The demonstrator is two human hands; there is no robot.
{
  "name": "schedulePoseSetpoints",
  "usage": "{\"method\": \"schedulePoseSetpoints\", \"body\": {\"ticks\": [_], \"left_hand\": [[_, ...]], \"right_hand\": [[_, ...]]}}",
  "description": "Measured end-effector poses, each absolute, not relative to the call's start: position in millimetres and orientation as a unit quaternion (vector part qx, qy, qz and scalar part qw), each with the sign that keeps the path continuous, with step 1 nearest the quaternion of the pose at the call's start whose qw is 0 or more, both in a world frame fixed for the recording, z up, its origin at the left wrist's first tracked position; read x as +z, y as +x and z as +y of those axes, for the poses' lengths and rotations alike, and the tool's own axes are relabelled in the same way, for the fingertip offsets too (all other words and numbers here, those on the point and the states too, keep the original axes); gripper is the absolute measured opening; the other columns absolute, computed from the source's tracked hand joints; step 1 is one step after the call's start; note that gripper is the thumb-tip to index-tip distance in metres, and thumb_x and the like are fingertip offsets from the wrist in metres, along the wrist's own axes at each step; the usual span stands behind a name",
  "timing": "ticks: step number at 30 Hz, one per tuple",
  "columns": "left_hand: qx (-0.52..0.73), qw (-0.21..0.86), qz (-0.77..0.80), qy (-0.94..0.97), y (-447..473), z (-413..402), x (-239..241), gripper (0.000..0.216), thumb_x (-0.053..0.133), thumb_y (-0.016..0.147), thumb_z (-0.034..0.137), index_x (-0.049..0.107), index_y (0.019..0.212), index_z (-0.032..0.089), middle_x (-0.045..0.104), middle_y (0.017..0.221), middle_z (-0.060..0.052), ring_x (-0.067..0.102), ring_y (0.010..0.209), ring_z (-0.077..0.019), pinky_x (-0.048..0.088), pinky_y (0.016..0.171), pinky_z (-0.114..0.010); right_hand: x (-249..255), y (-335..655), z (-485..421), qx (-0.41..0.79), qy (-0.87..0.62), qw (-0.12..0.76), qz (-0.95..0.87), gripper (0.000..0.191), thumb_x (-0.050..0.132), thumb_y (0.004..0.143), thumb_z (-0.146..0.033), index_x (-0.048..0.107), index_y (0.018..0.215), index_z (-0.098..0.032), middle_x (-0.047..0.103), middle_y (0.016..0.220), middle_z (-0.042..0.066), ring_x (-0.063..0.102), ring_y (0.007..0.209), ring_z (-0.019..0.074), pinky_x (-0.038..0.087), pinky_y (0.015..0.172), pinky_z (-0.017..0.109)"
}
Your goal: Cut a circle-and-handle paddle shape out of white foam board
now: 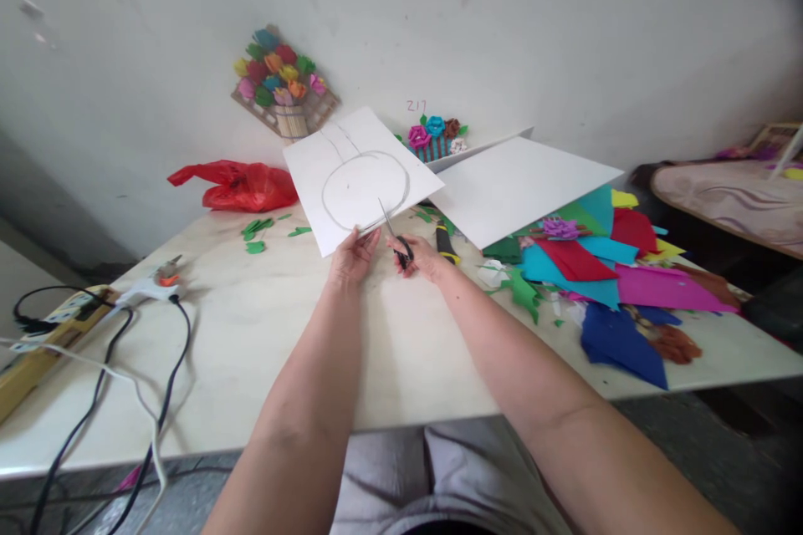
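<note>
A: Where is the white sheet (360,175) sitting?

B: It is being held tilted above the far middle of the desk (401,351). The left hand (352,255) is pinching its near edge. The right hand (419,255) is gripping the scissors (392,234), with the blades pointing into the sheet.

A: Progress?

B: The pencil oval (365,188) is drawn whole. The blades are only reaching its near side, so nearly all the outline is looking uncut.

A: Room?

B: The desk's near half is lying bare. Coloured paper (602,267) is crowding the right edge, with a second white sheet (520,184) lying just beside the first. The glue gun (154,284) and cables (125,368) are occupying the left edge.
</note>
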State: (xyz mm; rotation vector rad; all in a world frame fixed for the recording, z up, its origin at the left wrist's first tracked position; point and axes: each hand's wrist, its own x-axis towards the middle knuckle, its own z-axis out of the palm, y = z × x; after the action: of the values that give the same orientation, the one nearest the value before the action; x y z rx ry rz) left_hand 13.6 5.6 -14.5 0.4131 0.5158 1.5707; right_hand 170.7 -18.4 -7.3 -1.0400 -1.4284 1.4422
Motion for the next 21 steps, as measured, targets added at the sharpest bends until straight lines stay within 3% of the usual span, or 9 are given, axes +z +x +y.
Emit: {"method": "schedulePoseSetpoints", "body": {"ticks": [3,9,21], "left_hand": [[0.677,0.664,0.253,0.192,11.2,4.8,-14.8,0.018,0.048,0.093,0.013,0.060,0.080,0.014,0.072,0.073,-0.010,0.072,0.073,-0.0179,0.059,0.074,-0.028],[0.673,0.660,0.281,0.179,9.2,4.4,-14.2,0.011,0.055,0.089,0.015,0.060,0.080,0.015,0.068,0.067,-0.005,0.068,0.064,-0.0141,0.058,0.075,-0.028],[0.666,0.663,0.279,0.195,6.7,1.8,-12.0,0.021,0.046,0.095,0.015,0.059,0.079,0.014,0.068,0.065,-0.006,0.064,0.053,-0.0129,0.056,0.062,-0.025]], "right_hand": [[-8.7,172.7,-17.6,0.566,-0.401,0.418,-0.587,0.045,0.070,0.073,-0.060,0.056,0.083,-0.018,0.057,0.056,-0.005,0.051,0.041,0.0077,0.040,0.034,0.017],[-6.5,174.9,-20.0,0.559,-0.402,0.406,-0.601,0.039,0.069,0.076,-0.055,0.054,0.078,-0.019,0.053,0.054,-0.006,0.045,0.039,0.0062,0.034,0.033,0.017],[-9.9,177.7,-12.1,0.545,-0.402,0.406,-0.614,0.031,0.068,0.077,-0.046,0.052,0.071,-0.019,0.045,0.048,-0.009,0.037,0.034,0.0052,0.021,0.030,0.017]]}}
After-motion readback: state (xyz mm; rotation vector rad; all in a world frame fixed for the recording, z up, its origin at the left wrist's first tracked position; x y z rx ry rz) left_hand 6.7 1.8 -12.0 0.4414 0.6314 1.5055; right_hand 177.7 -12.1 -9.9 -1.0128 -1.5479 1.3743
